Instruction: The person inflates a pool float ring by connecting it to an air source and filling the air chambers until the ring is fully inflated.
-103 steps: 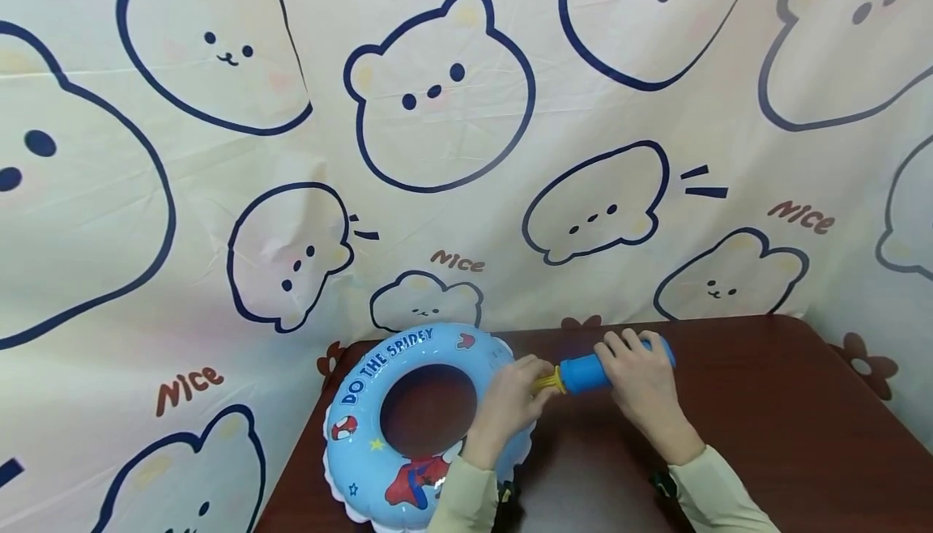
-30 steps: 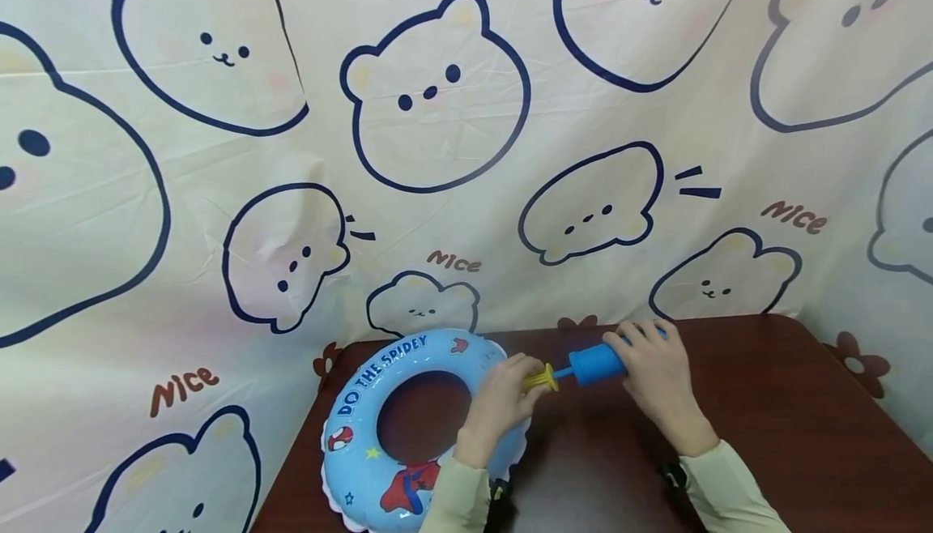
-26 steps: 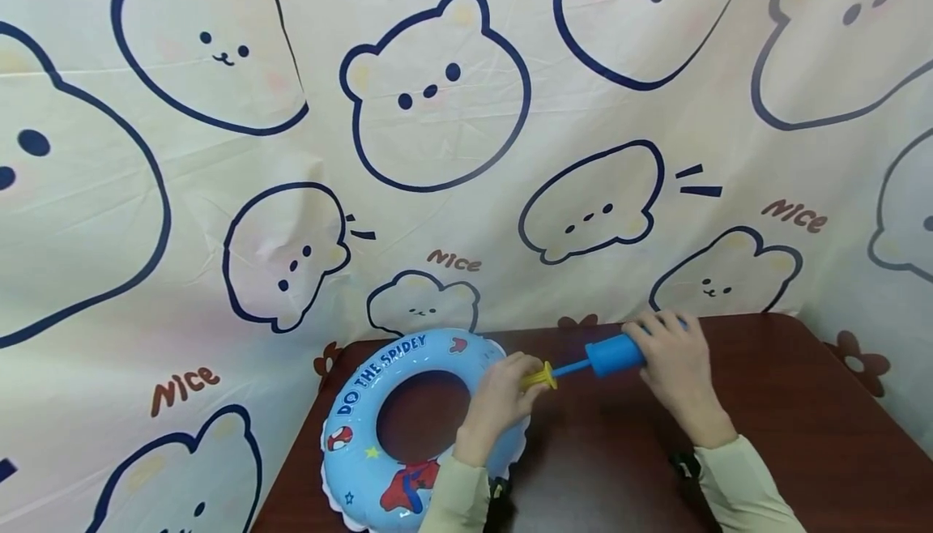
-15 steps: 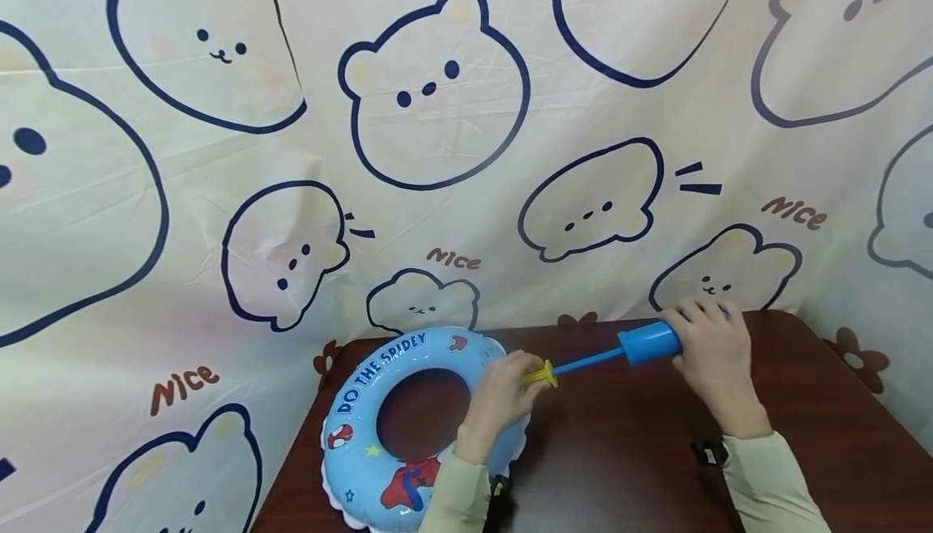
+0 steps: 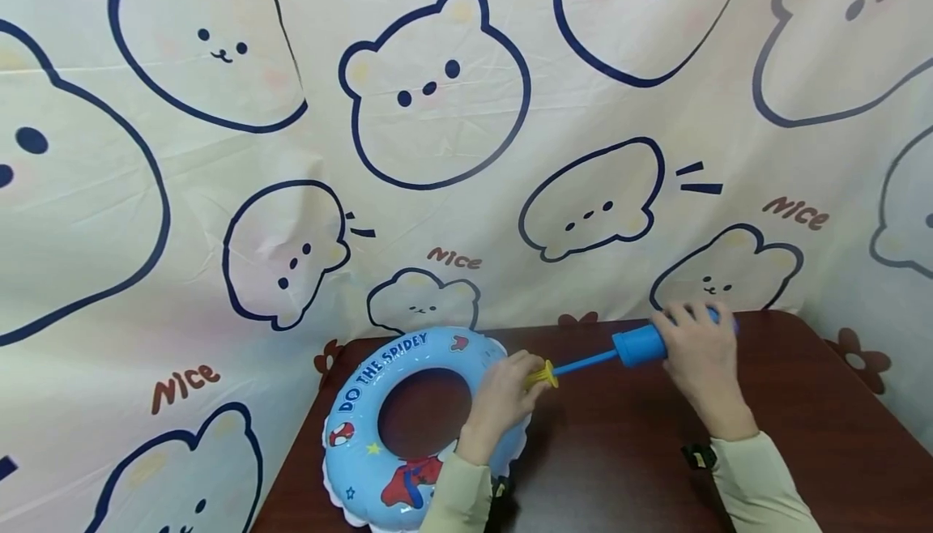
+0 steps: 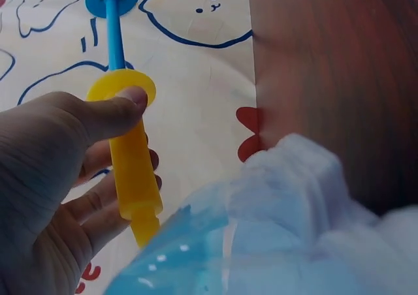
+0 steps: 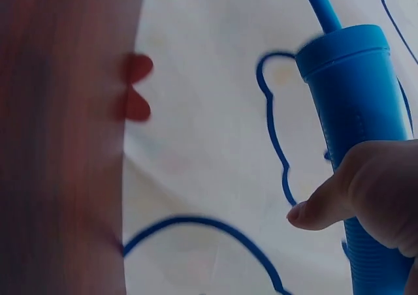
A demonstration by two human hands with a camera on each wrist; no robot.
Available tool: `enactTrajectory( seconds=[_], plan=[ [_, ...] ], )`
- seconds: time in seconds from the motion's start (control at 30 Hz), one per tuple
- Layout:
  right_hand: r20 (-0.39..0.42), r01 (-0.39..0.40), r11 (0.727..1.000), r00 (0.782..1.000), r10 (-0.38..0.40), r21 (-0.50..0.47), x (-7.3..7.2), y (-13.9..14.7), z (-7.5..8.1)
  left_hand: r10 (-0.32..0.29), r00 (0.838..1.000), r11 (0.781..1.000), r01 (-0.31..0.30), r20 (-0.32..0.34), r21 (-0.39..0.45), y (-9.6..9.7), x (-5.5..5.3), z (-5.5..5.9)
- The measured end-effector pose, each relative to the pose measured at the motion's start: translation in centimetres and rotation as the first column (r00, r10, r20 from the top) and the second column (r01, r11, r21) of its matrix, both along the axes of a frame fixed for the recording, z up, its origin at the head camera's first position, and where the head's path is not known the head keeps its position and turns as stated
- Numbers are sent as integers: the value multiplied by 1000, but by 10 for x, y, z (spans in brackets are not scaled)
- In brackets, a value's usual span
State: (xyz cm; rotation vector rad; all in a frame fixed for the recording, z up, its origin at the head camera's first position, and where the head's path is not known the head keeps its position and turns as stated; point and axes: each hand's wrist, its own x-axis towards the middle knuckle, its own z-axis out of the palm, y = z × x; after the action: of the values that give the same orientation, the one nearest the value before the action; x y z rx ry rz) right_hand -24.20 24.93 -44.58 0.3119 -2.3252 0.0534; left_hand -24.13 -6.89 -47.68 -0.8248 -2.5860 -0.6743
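A light-blue inflatable swim ring (image 5: 355, 444) with cartoon prints lies at the left of the table. My left hand (image 5: 499, 403) is over its right side and grips the yellow end (image 5: 543, 374) of a hand air pump. In the left wrist view that yellow end (image 6: 134, 171) narrows towards the ring's plastic (image 6: 215, 243); whether its tip sits in a valve is hidden. My right hand (image 5: 703, 363) grips the pump's blue barrel (image 5: 640, 345), tilted up to the right. A length of thin blue rod (image 5: 585, 361) shows between barrel and yellow end.
The dark brown table (image 5: 802, 436) runs out to the right of the ring. Behind it hangs a pale cloth (image 5: 437, 225) with bear drawings, close to the table's back edge.
My right hand has drawn the blue barrel away to the right, exposing the rod, then come slightly back left in the last half second. My left hand has stayed nearly still.
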Motion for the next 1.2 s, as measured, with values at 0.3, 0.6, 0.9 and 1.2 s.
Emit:
enactTrajectory(
  seconds=[0.3,0.6,0.9,1.2],
  plan=[
    [-24,-83,994,996,85,72,0,-46,-17,-20,1000,1000,20,-18,-17,2,0,2],
    [8,-141,984,990,141,106,6,-74,-29,-20,1000,1000,20,-7,-11,8,2,0],
    [79,-149,986,986,144,68,2,-63,-24,-13,998,999,10,64,43,4,1,5],
    [40,-101,995,994,102,-21,3,-9,-1,-2,997,999,-2,78,43,1,1,4]
  ],
)
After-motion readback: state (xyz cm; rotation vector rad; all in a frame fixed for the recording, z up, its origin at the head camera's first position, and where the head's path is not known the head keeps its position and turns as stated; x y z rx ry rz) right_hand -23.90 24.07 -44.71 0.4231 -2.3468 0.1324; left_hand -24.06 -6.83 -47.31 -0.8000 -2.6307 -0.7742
